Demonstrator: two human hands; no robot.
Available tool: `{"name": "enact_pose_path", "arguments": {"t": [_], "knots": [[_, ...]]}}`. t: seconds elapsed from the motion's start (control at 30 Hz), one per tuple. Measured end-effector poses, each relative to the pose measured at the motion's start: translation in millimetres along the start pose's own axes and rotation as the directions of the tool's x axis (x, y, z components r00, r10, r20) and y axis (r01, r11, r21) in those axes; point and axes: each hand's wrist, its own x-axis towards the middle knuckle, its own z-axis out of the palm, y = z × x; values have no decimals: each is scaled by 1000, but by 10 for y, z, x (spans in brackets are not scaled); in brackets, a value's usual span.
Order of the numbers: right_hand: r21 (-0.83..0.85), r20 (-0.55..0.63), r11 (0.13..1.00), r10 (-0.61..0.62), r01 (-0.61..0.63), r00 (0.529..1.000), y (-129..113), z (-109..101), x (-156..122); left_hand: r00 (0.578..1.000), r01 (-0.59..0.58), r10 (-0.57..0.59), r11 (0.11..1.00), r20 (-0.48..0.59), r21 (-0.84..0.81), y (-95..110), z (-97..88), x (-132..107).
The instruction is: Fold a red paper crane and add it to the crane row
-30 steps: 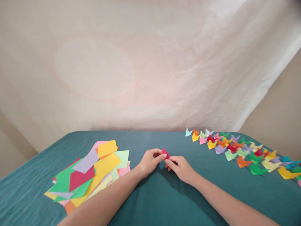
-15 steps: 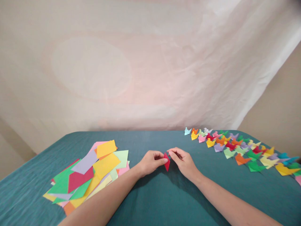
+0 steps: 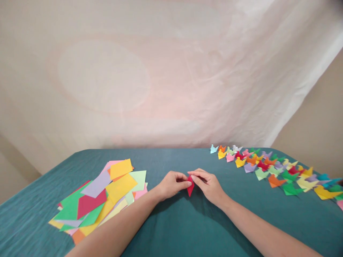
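A small red paper piece, folded into a slim diamond, stood between a person's two bare hands, a little right of centre above a teal cloth-covered surface. Its long axis ran steeply, nearly upright in the view: one point was up among the fingertips, and the other pointed down, toward the person's side, free of both hands. Whether that lower point touched the cloth could not be told.

The left hand came in from the left and held the piece in a narrow pinch, its thumb laid across the near face at about mid-height. From this hand, the paper lay directly to the right. The right hand came from the other side, thumb and forefinger close together at the upper end, so from there the paper lay to the left, with most of its length below the fingertips. Neither hand was clearly nearer, as both met the paper: the left at the middle, the right at the top.

Well apart to the left lay a loose pile of coloured paper sheets; to the right, slanting rows of folded paper birds stood on the cloth.
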Motion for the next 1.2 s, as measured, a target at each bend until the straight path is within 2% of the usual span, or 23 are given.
{"name": "enact_pose_path", "arguments": {"t": [0.4, 0.83, 1.2], "knots": [[-30, -15, 999, 18, -18, 1000, -20, 0, -3, 1000, 1, -1, 1000, 13, 10, 12, 0, -11], [-9, -45, 1000, 26, -27, 999, -47, 13, -15, 1000, -2, -1, 992, 22, 130, 16, -20, -17], [57, -71, 996, 71, -67, 995, -25, 25, 0, 1000, -21, 20, 1000, 7, 15, 51, 3, -25]]}}
